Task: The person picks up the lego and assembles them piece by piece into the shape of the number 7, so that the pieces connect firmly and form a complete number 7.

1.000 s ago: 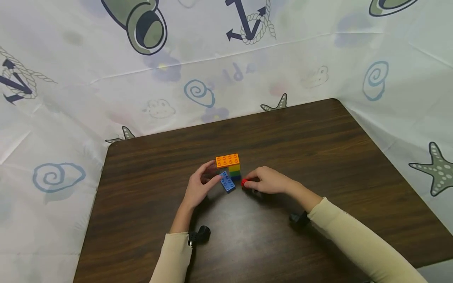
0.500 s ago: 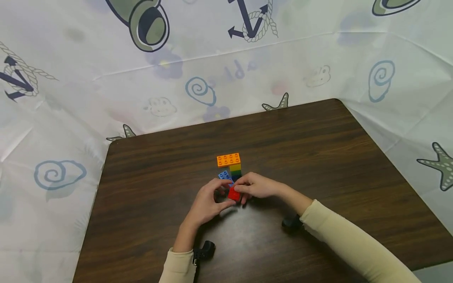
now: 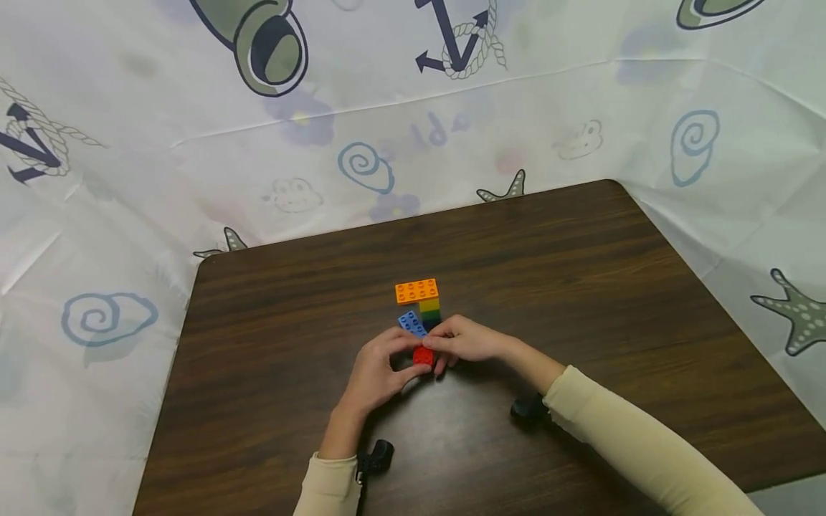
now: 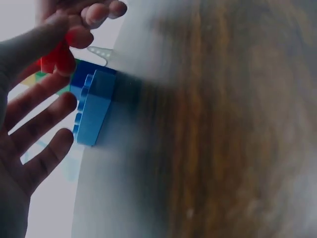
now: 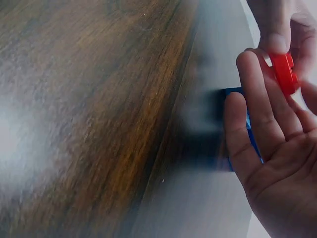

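Observation:
Both hands meet at a small red toy building brick [image 3: 423, 356], raised in front of the other bricks. My left hand [image 3: 381, 365] holds it between thumb and forefinger, its other fingers spread in the left wrist view. My right hand [image 3: 471, 338] pinches the brick's far right side with its fingertips. In the right wrist view the red brick [image 5: 285, 74] is edge-on between the two hands. Just behind them a blue brick [image 3: 411, 322] lies on the table, studs up. Beyond it stands a stack with yellow and green bricks [image 3: 429, 309] under a long orange brick [image 3: 416, 291].
The dark wood-grain table [image 3: 284, 322] reaches well past the bricks on all sides. A white printed cloth [image 3: 258, 158] hangs behind it and along its sides. Black wrist cameras sit on the left wrist [image 3: 377, 457] and right wrist [image 3: 528, 410].
The right hand has brought the red brick left and nearer from beside the stack. My left hand has left the blue brick and taken the red one, whose studs now face up.

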`<state>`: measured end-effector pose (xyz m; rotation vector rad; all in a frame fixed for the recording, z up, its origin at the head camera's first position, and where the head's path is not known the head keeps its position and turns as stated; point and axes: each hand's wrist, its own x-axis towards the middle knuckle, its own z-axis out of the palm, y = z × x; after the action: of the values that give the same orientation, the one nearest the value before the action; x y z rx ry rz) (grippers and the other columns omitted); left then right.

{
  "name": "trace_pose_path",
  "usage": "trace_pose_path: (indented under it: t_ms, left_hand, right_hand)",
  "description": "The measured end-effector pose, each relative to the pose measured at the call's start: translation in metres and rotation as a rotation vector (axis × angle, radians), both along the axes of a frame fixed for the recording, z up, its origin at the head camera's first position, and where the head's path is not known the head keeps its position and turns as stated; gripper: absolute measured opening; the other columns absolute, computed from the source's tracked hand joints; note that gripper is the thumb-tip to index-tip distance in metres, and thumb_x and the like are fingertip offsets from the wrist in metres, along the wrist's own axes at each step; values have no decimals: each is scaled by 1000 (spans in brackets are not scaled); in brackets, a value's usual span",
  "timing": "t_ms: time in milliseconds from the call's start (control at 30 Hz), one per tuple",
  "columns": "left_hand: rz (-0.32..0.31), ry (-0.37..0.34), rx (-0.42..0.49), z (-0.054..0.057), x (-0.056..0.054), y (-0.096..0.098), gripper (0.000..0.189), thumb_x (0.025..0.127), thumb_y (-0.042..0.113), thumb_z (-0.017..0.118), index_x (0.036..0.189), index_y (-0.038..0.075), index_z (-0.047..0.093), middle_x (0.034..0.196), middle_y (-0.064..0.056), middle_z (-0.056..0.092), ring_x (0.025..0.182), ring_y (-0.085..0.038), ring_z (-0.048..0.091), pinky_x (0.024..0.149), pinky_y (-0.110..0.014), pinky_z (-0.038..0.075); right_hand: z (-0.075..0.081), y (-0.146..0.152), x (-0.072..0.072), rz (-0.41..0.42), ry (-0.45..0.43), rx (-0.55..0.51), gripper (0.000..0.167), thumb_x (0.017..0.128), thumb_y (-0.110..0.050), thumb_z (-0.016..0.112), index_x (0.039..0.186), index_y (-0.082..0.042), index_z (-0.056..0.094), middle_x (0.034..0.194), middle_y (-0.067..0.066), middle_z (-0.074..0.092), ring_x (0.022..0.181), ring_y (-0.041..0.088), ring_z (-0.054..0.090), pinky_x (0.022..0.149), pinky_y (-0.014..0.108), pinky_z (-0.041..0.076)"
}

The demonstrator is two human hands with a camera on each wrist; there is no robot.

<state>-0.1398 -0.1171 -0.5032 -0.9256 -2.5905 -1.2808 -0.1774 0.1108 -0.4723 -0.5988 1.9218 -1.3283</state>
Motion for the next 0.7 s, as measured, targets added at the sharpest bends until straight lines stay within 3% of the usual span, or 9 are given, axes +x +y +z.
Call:
trace_pose_path:
  t_ms: [67,133,300,400,500,600,700]
  left_hand:
    - [1,-11,12,0,-1,-3,33,78,36,84,106,22,73,108,13,64,100,-9,60,87,-36,52]
    - [20,-47,43,2,-1,-7,31,78,35,84,104,22,72,105,12,66,97,-12,61,84,-39,53]
    - [151,-174,169,10,-5,-23,33,77,26,86,105,22,68,92,9,67,80,-16,61,68,-36,54]
    - [213,-222,244,17,-9,-31,36,78,20,85,110,20,69,89,5,68,74,-17,59,64,-31,52]
    - [246,-239,267,34,-12,-31,37,80,15,83,115,12,70,91,-4,69,73,-24,59,62,-30,51]
    - [253,-250,248,57,-14,-27,37,83,10,80,117,3,69,94,-12,68,76,-31,59,61,-30,51]
    - [255,-259,222,74,-17,-23,34,85,9,77,117,-1,68,96,-16,67,82,-32,58,63,-30,51]
  right_hand:
    - [0,0,1,-7,46,11,33,105,-31,48,111,-8,70,89,10,72,81,30,70,73,44,56]
    - [-1,1,3,-13,172,51,32,104,-33,50,115,-10,70,91,5,71,77,22,68,71,38,55]
    - [-4,-1,11,3,707,213,26,98,-29,62,120,-17,70,107,-6,68,86,8,59,80,29,51]
    - [-7,-4,15,52,941,282,30,95,-28,66,122,-17,69,121,-5,64,103,9,58,87,31,51]
    - [-11,-7,17,116,1045,364,39,95,-31,66,130,-15,64,131,-1,57,111,14,54,87,32,52]
    - [-14,-8,17,151,1067,428,44,95,-35,64,134,-15,61,131,1,53,108,15,52,85,31,52]
    - [-14,-8,18,139,1072,414,40,95,-36,65,128,-15,64,126,2,53,104,14,52,82,30,51]
